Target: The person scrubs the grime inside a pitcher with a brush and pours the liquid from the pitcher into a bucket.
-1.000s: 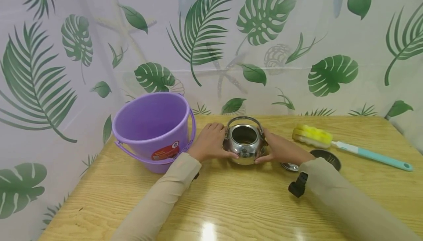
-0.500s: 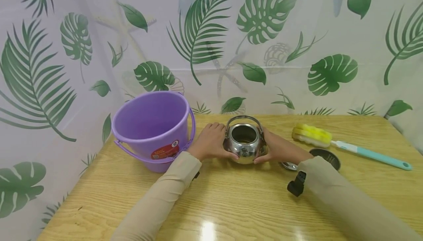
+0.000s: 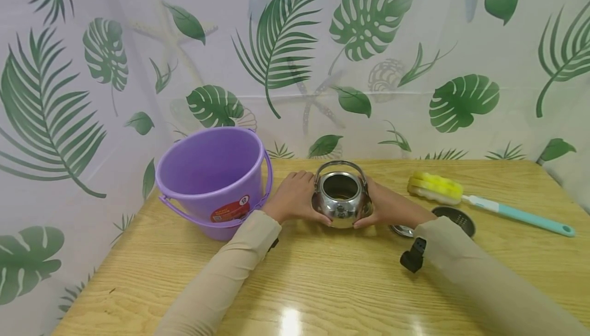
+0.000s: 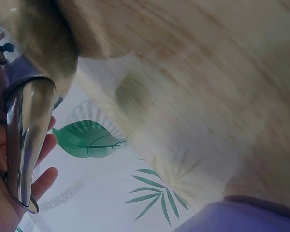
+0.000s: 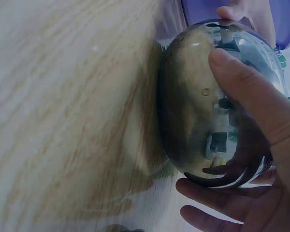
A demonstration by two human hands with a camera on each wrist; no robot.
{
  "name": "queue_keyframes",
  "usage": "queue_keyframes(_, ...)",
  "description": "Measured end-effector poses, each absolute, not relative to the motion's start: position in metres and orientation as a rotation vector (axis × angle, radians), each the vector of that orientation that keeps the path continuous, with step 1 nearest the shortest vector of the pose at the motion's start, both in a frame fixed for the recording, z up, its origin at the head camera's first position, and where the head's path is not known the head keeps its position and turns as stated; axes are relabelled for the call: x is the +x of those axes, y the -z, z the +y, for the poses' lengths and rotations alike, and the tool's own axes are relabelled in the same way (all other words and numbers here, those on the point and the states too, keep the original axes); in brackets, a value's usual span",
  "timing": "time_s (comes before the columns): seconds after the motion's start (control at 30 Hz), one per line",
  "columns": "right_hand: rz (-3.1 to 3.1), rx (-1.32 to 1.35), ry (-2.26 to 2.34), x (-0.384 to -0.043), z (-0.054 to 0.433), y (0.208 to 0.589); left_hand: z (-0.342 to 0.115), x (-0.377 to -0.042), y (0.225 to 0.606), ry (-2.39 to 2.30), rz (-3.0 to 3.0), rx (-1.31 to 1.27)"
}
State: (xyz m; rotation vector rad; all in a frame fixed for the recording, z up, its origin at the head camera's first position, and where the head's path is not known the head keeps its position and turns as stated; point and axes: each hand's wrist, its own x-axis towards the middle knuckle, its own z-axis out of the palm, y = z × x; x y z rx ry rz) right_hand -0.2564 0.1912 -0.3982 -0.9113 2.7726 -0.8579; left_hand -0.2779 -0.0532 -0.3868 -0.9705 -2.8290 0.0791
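Note:
A shiny steel kettle (image 3: 342, 209) stands upright on the wooden table, its round mouth uncovered and its hoop handle raised. My left hand (image 3: 295, 198) holds it on the left, thumb at the front; in the left wrist view, fingers spread behind the spout (image 4: 31, 130). My right hand (image 3: 389, 207) holds the opposite side. In the right wrist view, that thumb (image 5: 246, 84) lies along the kettle's polished body (image 5: 188, 106), and other fingers reach round its far side. Inside the kettle is dark.
Left of the kettle stands a purple bucket (image 3: 184, 195) with its handle hanging down. To the right lie a yellow sponge brush (image 3: 435, 188) with a turquoise handle (image 3: 536, 219), a dark perforated strainer (image 3: 461, 219) and a shiny metal piece (image 3: 402, 231), partly hidden by my right arm.
Hardly anything differs: both hands stay on the kettle in the same place. The whole view has shifted very slightly.

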Motion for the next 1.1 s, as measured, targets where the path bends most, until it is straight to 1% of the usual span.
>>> queue_keyframes(0.43, 2.689, -0.851, 0.924, -0.2566, 0.1907, 0.3958, -0.052, -0.277, 0.3853, -0.065, -2.844, -0.956)
queue_keyframes(1.1, 2.664, -0.888, 0.952, -0.2564, 0.1911, 0.3943, -0.0516, -0.2758, 0.3855, -0.001, -2.862, -0.95)
